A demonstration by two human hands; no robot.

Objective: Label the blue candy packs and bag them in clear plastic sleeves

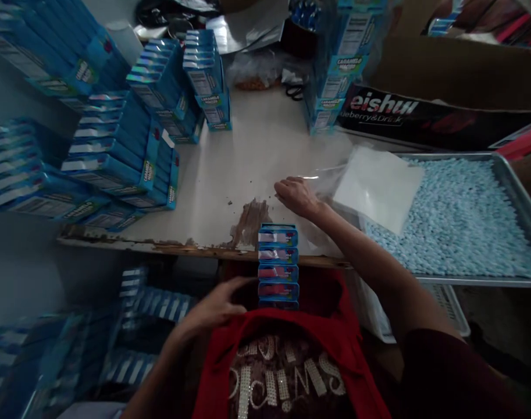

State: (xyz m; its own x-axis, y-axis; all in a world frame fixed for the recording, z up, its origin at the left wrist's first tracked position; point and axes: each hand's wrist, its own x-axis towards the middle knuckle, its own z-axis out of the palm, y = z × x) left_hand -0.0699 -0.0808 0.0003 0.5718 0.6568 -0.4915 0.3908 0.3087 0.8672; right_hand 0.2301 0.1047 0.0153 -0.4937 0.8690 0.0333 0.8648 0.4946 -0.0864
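A row of small blue boxes (278, 254) with clear wrap glinting on them runs from the table's front edge down toward my red apron (352, 349). Just left of this row is my left hand (219, 302), thumb and fingers apart; whether a fingertip touches the boxes is unclear. Farther forward, my right hand (298, 195) rests low over the table with its fingers curled closed. What lies inside them, if anything, is hidden. Clear plastic (328, 177) spreads beside that hand, next to a white sheet (378, 186).
A metal tray (470, 281) of small light-blue pieces (470, 221) stands at right, partly under the white sheet. Blue box stacks (117, 145) fill the left; another stack (335, 81) stands behind. A cardboard carton (422, 116) and scissors (295, 92) are farther back. The table edge (195, 251) is chipped.
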